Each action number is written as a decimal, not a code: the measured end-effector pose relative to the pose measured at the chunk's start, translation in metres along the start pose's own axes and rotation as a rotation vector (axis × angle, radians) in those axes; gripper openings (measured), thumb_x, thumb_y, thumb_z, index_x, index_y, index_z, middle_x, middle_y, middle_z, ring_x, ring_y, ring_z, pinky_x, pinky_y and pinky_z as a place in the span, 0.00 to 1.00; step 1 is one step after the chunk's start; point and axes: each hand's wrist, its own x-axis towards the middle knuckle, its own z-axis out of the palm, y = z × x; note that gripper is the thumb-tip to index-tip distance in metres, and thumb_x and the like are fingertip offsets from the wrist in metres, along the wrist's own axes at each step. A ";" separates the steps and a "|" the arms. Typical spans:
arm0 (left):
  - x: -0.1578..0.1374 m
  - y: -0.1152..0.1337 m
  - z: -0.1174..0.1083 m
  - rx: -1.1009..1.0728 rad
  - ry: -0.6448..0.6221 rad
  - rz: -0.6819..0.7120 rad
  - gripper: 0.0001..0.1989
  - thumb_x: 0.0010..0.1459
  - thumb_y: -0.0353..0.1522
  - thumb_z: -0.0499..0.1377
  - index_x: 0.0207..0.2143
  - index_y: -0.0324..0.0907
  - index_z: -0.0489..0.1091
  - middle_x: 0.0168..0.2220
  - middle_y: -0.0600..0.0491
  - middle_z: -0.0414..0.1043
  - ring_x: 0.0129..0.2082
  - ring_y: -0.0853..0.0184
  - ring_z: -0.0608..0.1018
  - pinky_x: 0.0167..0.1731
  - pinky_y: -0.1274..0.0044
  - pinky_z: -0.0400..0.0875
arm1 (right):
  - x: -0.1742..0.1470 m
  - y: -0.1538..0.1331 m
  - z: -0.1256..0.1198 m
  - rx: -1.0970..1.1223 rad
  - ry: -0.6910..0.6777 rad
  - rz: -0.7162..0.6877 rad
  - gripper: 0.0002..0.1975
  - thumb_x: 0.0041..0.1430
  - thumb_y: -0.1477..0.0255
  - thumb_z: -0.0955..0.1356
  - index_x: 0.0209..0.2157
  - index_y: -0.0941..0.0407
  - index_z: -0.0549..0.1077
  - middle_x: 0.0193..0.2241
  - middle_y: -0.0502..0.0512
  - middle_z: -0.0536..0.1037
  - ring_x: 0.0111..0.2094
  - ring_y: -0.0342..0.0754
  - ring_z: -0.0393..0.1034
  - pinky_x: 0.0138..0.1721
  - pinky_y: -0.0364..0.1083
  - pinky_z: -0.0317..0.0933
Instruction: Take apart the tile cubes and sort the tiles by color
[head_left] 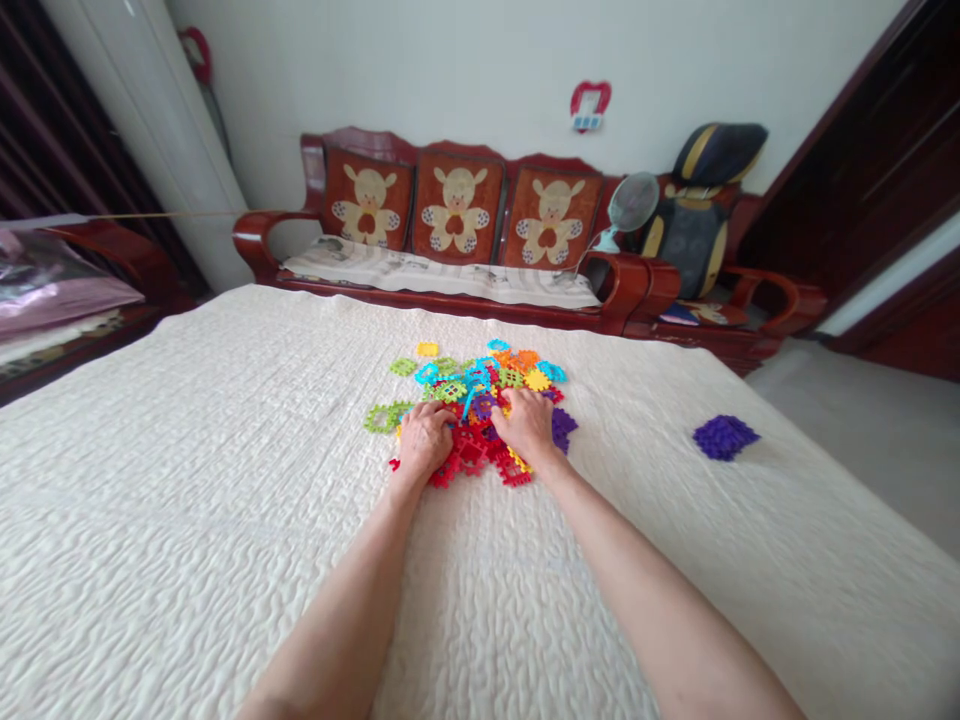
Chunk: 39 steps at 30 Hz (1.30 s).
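A loose heap of flat plastic interlocking pieces with notched edges lies mid-bed, with red pieces (472, 450) nearest me, green pieces (381, 416) on the left and blue pieces (477, 378) behind. My left hand (426, 437) rests on the heap's left side, its fingers curled inward over the pieces. On the right side, my right hand (527, 425) has bent fingers and thumb down among the pieces, near a bit of yellow. What lies under the fingers of either hand is hidden. Purple pieces (563, 428) show just beyond my right hand.
Apart from the heap, a stack of purple pieces (724, 437) sits to the right on the cream quilted bedspread (225, 500). Behind the bed stand a wooden sofa (630, 290) with bear cushions (456, 205), a small fan (632, 203) and a chair with a massage pad (686, 240).
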 end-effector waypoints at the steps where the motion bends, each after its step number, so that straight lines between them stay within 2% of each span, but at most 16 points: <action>1: 0.000 0.000 0.000 -0.003 0.002 0.000 0.18 0.57 0.27 0.52 0.41 0.50 0.80 0.55 0.53 0.75 0.58 0.58 0.71 0.58 0.64 0.65 | 0.004 -0.009 0.005 -0.041 -0.038 0.053 0.15 0.58 0.64 0.68 0.44 0.56 0.76 0.41 0.65 0.79 0.48 0.61 0.69 0.53 0.61 0.55; 3: 0.000 -0.001 0.001 -0.006 0.004 0.002 0.18 0.57 0.27 0.52 0.41 0.50 0.80 0.55 0.53 0.75 0.58 0.58 0.71 0.57 0.64 0.65 | 0.008 -0.022 0.014 -0.081 -0.093 0.144 0.17 0.56 0.62 0.70 0.44 0.56 0.76 0.42 0.67 0.79 0.49 0.64 0.68 0.53 0.65 0.53; 6: 0.000 -0.002 0.002 -0.006 0.006 0.003 0.18 0.57 0.27 0.52 0.40 0.49 0.80 0.55 0.52 0.75 0.58 0.58 0.71 0.57 0.64 0.66 | 0.012 -0.026 0.023 -0.064 -0.111 0.219 0.16 0.55 0.64 0.71 0.44 0.55 0.77 0.43 0.67 0.80 0.49 0.64 0.69 0.53 0.65 0.54; 9: 0.000 -0.002 0.002 -0.004 0.011 -0.001 0.17 0.57 0.27 0.53 0.41 0.49 0.80 0.55 0.52 0.75 0.58 0.58 0.71 0.57 0.65 0.66 | 0.020 -0.024 0.026 0.021 -0.071 0.244 0.13 0.55 0.68 0.69 0.43 0.54 0.77 0.42 0.62 0.80 0.47 0.60 0.72 0.52 0.61 0.58; 11: 0.001 -0.002 0.002 -0.004 0.014 -0.004 0.18 0.57 0.27 0.52 0.41 0.49 0.80 0.55 0.52 0.75 0.58 0.58 0.71 0.56 0.64 0.66 | 0.027 -0.020 0.024 0.174 -0.033 0.253 0.12 0.55 0.71 0.68 0.41 0.54 0.78 0.39 0.58 0.81 0.43 0.55 0.74 0.50 0.55 0.63; 14: 0.001 -0.001 0.002 -0.003 0.009 0.000 0.18 0.58 0.28 0.52 0.41 0.49 0.80 0.55 0.53 0.75 0.58 0.58 0.71 0.56 0.64 0.66 | 0.033 -0.003 0.013 0.452 0.080 0.287 0.13 0.55 0.69 0.66 0.41 0.55 0.78 0.36 0.54 0.82 0.38 0.50 0.75 0.44 0.48 0.67; 17: 0.000 0.000 0.001 0.012 0.006 0.012 0.17 0.58 0.28 0.52 0.41 0.49 0.80 0.54 0.53 0.75 0.56 0.58 0.73 0.56 0.65 0.66 | 0.021 0.031 -0.009 0.560 0.235 0.370 0.17 0.54 0.64 0.65 0.43 0.57 0.77 0.37 0.56 0.82 0.38 0.50 0.76 0.44 0.48 0.69; 19: 0.000 -0.001 0.000 0.026 0.005 0.019 0.17 0.58 0.29 0.52 0.40 0.48 0.80 0.53 0.52 0.76 0.55 0.58 0.73 0.56 0.65 0.66 | -0.002 0.061 -0.025 0.519 0.291 0.457 0.18 0.53 0.63 0.65 0.43 0.57 0.77 0.38 0.57 0.82 0.37 0.50 0.76 0.44 0.49 0.69; 22: 0.003 -0.003 0.000 0.025 0.009 0.034 0.18 0.58 0.29 0.50 0.41 0.48 0.79 0.51 0.52 0.77 0.53 0.60 0.75 0.56 0.67 0.67 | -0.049 0.101 -0.043 0.395 0.267 0.570 0.17 0.51 0.64 0.65 0.41 0.55 0.77 0.35 0.55 0.82 0.34 0.51 0.76 0.41 0.49 0.69; 25: 0.006 0.000 -0.002 -0.013 0.042 0.093 0.19 0.60 0.29 0.48 0.42 0.45 0.78 0.48 0.50 0.78 0.49 0.63 0.77 0.54 0.71 0.69 | -0.092 0.123 -0.048 0.262 0.230 0.487 0.15 0.50 0.65 0.66 0.39 0.53 0.76 0.34 0.54 0.81 0.35 0.50 0.75 0.43 0.49 0.69; 28: 0.003 0.015 -0.004 -0.036 0.082 0.182 0.20 0.62 0.30 0.46 0.43 0.43 0.77 0.50 0.48 0.77 0.50 0.63 0.77 0.55 0.70 0.69 | -0.118 0.127 -0.047 0.144 0.254 0.356 0.19 0.51 0.64 0.67 0.44 0.55 0.75 0.40 0.59 0.80 0.43 0.54 0.73 0.49 0.53 0.67; 31: -0.009 0.040 0.002 -0.037 0.044 0.283 0.19 0.63 0.30 0.47 0.44 0.43 0.77 0.52 0.48 0.76 0.51 0.63 0.77 0.55 0.70 0.69 | -0.128 0.119 -0.047 0.097 0.225 0.292 0.25 0.50 0.65 0.68 0.51 0.58 0.71 0.46 0.63 0.77 0.49 0.57 0.70 0.53 0.55 0.64; 35: -0.029 0.070 0.021 0.039 -0.044 0.313 0.19 0.62 0.29 0.49 0.49 0.43 0.76 0.54 0.46 0.74 0.54 0.59 0.75 0.55 0.68 0.69 | -0.131 0.106 -0.052 0.066 0.178 0.316 0.26 0.51 0.69 0.69 0.52 0.60 0.70 0.45 0.64 0.75 0.49 0.58 0.68 0.55 0.56 0.62; 39: -0.041 0.079 0.038 0.143 0.005 0.263 0.20 0.63 0.30 0.49 0.52 0.41 0.74 0.60 0.42 0.69 0.59 0.53 0.71 0.57 0.62 0.66 | -0.131 0.098 -0.057 0.055 0.165 0.356 0.23 0.53 0.69 0.68 0.51 0.60 0.69 0.44 0.64 0.74 0.49 0.58 0.67 0.54 0.55 0.61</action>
